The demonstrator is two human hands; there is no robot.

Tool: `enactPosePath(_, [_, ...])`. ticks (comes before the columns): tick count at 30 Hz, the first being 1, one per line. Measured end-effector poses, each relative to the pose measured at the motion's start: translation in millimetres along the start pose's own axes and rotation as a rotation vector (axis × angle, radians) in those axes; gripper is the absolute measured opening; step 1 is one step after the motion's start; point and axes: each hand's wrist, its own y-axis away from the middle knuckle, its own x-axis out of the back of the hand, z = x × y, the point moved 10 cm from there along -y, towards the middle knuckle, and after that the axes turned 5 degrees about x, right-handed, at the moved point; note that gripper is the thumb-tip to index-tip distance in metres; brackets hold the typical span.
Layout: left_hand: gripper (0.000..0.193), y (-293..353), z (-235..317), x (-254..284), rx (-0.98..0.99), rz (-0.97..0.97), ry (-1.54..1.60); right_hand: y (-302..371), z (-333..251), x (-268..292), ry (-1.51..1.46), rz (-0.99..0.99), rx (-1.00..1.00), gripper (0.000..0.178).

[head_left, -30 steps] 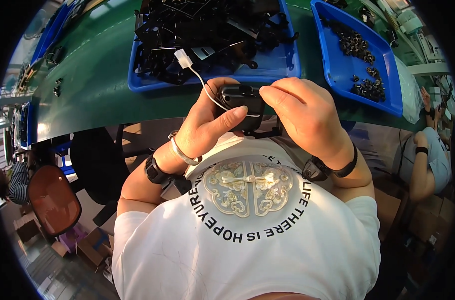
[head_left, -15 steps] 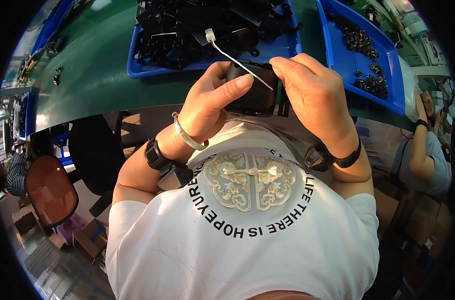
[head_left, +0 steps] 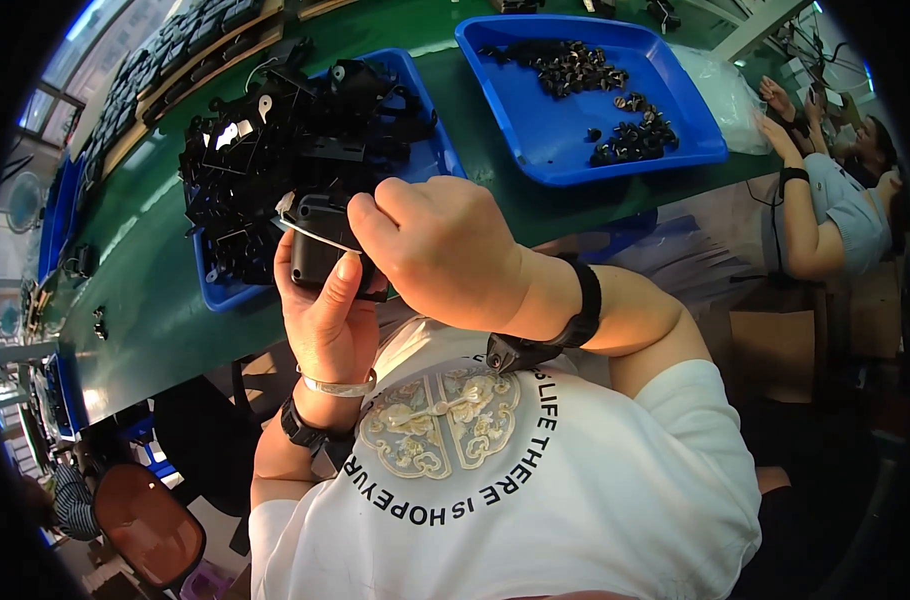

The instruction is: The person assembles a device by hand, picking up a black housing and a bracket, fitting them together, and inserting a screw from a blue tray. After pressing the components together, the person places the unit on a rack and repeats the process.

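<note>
A black plastic housing [head_left: 320,240], box-shaped with rounded corners, sits in the grip of my left hand [head_left: 325,325], whose thumb presses on its near face. A thin white cable [head_left: 320,237] runs across the housing and ends in a small white connector [head_left: 284,205] at its far left corner. My right hand [head_left: 440,245] is closed at the housing's right edge, fingers curled; whatever they pinch is hidden behind them. Just beyond my hands, a heap of black plastic parts [head_left: 265,150] fills a blue tray [head_left: 443,155].
Another blue tray [head_left: 550,172] at the far right holds small dark metallic pieces [head_left: 575,70]. Beside it lies a clear plastic bag [head_left: 720,100]. Rows of black items [head_left: 180,55] line the far left. To the right works another person [head_left: 835,195]. A brown chair [head_left: 150,520] stands at lower left.
The view has turned, so the trays appear shifted. My right hand has come round over the housing's right side. The cable end now lies lower, near the housing's corner.
</note>
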Motion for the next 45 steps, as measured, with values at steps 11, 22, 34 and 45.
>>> enactPosePath(11, [0.066, 2, -2, 8, 0.105, -0.11, -0.156, 55, 186, 63, -0.004, -0.302, -0.423, 0.015])
enactPosePath(22, [0.072, 3, -13, -1, 0.228, -0.192, -0.174, 125, 247, 26, 0.287, -0.687, -0.602, 0.014])
enactPosePath(34, [0.073, 6, -24, -13, 0.313, -0.276, -0.052, 48, 67, 8, -0.925, -0.141, -0.405, 0.025])
enactPosePath(45, [0.069, 12, -27, -18, 0.383, -0.377, -0.054, 41, 40, 5, -0.793, -0.078, -0.12, 0.028])
